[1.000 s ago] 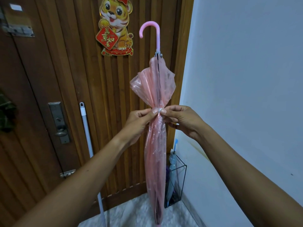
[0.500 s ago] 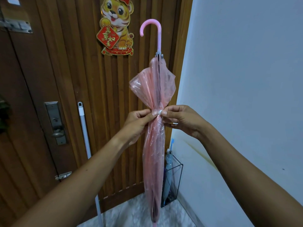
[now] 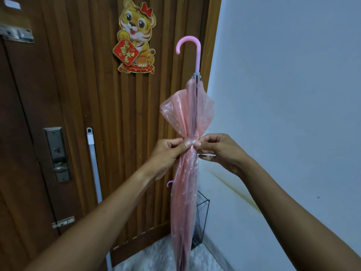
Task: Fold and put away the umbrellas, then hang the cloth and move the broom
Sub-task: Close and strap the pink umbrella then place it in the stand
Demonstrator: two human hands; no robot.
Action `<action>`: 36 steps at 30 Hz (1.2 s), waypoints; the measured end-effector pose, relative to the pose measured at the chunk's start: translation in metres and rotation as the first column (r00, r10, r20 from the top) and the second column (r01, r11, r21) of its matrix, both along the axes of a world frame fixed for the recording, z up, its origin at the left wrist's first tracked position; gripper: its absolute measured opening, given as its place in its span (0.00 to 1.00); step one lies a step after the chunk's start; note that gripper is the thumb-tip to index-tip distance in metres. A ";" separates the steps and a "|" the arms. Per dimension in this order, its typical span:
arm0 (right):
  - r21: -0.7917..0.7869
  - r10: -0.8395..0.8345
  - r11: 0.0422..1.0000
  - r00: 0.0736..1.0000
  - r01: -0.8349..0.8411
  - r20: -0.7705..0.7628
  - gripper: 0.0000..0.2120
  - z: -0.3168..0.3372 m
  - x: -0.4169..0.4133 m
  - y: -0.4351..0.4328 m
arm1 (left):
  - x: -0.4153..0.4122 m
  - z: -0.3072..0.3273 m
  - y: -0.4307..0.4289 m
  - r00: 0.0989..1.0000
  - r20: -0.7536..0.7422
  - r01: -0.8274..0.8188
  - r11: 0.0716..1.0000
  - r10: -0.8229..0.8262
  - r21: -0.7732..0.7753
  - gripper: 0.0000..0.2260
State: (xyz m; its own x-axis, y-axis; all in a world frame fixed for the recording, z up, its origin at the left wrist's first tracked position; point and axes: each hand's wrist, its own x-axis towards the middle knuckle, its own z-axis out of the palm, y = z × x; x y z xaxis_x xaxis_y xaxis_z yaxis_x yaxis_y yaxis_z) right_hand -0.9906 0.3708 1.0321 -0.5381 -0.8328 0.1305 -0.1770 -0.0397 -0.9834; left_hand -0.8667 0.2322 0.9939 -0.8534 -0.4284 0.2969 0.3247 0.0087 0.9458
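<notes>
A folded pink see-through umbrella (image 3: 185,192) stands upright in front of me, hooked handle at the top, tip low near the floor. My left hand (image 3: 168,155) and my right hand (image 3: 218,151) both pinch the small white snap of its tie strap at the gathered waist of the canopy. Above the strap the plastic flares out loosely. A white broom handle (image 3: 93,165) leans against the wooden door to the left. A small purple hooked handle (image 3: 169,183) peeks out behind the umbrella.
A black wire umbrella stand (image 3: 202,216) sits in the corner by the white wall (image 3: 283,94), partly hidden by the umbrella. The wooden door (image 3: 88,85) carries a tiger decoration (image 3: 135,36) and a metal lock plate (image 3: 57,153). Pale marbled floor (image 3: 156,257) lies below.
Both hands stay pinched at the strap snap. The view has drifted slightly, so the umbrella sits a little lower in frame and a purple handle shows behind it.
</notes>
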 end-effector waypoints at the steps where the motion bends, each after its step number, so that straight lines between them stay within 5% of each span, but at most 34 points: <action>1: 0.001 -0.008 1.000 1.000 0.008 -0.007 0.06 0.000 0.003 0.000 | 0.002 0.001 0.000 1.000 -0.002 -0.002 1.000 0.002 0.001 0.13; 17: -0.011 -0.030 0.999 0.995 0.031 0.099 0.06 0.001 0.018 0.009 | 0.002 -0.005 0.009 0.993 -0.081 -0.077 0.996 0.081 0.051 0.08; 36: 0.007 -0.076 0.997 0.997 0.076 -0.024 0.05 0.000 0.014 0.020 | 0.002 0.007 0.011 1.000 -0.002 -0.019 0.998 0.018 -0.066 0.11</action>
